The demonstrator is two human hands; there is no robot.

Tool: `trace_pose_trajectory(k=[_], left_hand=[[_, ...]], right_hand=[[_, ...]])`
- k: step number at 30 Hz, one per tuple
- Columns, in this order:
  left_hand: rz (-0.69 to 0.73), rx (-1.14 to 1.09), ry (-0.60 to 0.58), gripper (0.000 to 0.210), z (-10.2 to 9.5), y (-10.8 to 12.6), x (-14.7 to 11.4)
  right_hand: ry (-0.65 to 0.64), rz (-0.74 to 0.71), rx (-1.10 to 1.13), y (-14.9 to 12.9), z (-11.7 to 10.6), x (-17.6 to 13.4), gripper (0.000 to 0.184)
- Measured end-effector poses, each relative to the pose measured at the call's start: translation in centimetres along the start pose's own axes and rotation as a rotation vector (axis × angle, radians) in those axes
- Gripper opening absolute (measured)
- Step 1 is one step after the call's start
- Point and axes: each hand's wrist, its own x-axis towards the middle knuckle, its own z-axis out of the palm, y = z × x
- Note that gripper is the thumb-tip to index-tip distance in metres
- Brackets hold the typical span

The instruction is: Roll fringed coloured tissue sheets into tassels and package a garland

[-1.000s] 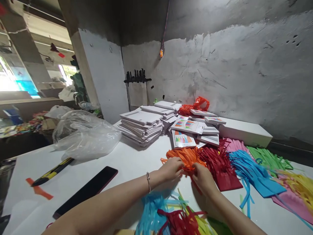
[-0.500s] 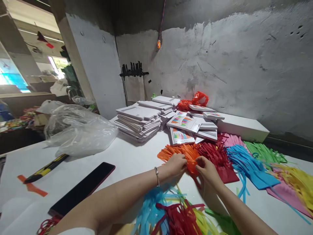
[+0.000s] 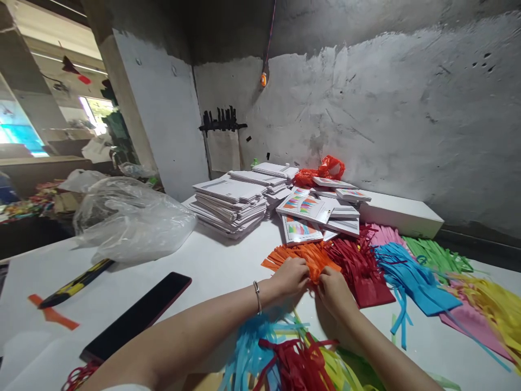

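Note:
My left hand [image 3: 292, 276], with a silver bracelet on its wrist, is closed on the near edge of an orange fringed paper tassel [image 3: 291, 254]. Close beside it, my right hand [image 3: 334, 289] pinches the same orange tassel; its fingertips are partly hidden. The tassel's strips fan out toward the back left. A dark red fringed bundle [image 3: 364, 271] lies just right of it, and a blue one [image 3: 419, 282] farther right. Below my wrists hang loose blue strips [image 3: 249, 347], dark red strips [image 3: 303, 361] and yellow-green strips.
Stacks of white flat boxes [image 3: 230, 209] and printed packs [image 3: 303, 205] stand at the back. Pink, green and yellow fringes [image 3: 494, 304] lie at the right. On the left are a phone [image 3: 138, 315], a yellow-black cutter knife [image 3: 77, 283] and a clear plastic bag [image 3: 138, 222].
My right hand has moved slightly left, closer to my left hand. The gathered orange paper between them sits lower and is more covered by my fingers.

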Motion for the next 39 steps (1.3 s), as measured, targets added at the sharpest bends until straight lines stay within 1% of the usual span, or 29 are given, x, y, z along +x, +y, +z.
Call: trace_pose_trajectory(k=[4, 8, 13, 17, 19, 22, 25, 28, 32, 35, 39], left_hand=[[0.006, -0.005, 0.016, 0.018, 0.0, 0.0, -0.3], [0.005, -0.008, 0.015, 0.018, 0.2, 0.1, -0.4], [-0.006, -0.014, -0.004, 0.017, 0.3, 0.1, -0.2], [-0.029, -0.042, 0.007, 0.016, -0.2, 0.4, -0.2], [-0.034, -0.066, 0.031, 0.014, -0.5, 0.9, -0.1], [-0.014, -0.128, 0.055, 0.015, -0.9, 1.8, 0.3], [0.005, -0.212, 0.032, 0.016, -0.8, 2.3, 1.0], [-0.014, -0.307, 0.001, 0.022, -0.4, 2.1, 1.6], [-0.042, -0.451, -0.007, 0.027, -0.3, 1.5, 1.8], [-0.075, -0.562, -0.006, 0.027, -0.3, 1.3, 1.7], [-0.163, -0.704, 0.007, 0.030, 0.1, 1.2, 1.7]], right_hand=[[-0.004, 0.060, 0.104, 0.9, 0.7, 0.5, 0.019], [0.005, 0.151, 0.298, 2.1, 1.2, 1.1, 0.021], [0.022, 0.260, 0.650, 3.8, 1.7, 1.6, 0.024], [0.110, 0.269, 0.962, 4.5, 1.8, 1.3, 0.025], [0.174, 0.266, 1.085, 4.4, 1.8, 1.0, 0.025], [0.250, 0.255, 1.208, 3.8, 1.8, 0.5, 0.025], [0.324, 0.252, 1.291, 3.0, 1.5, 0.1, 0.021], [0.407, 0.283, 1.382, 2.3, 1.2, 0.1, 0.020], [0.502, 0.349, 1.507, 1.7, 1.0, 0.5, 0.023], [0.539, 0.369, 1.573, 1.2, 0.8, 0.9, 0.024], [0.564, 0.370, 1.622, 0.4, 0.4, 1.1, 0.025]])
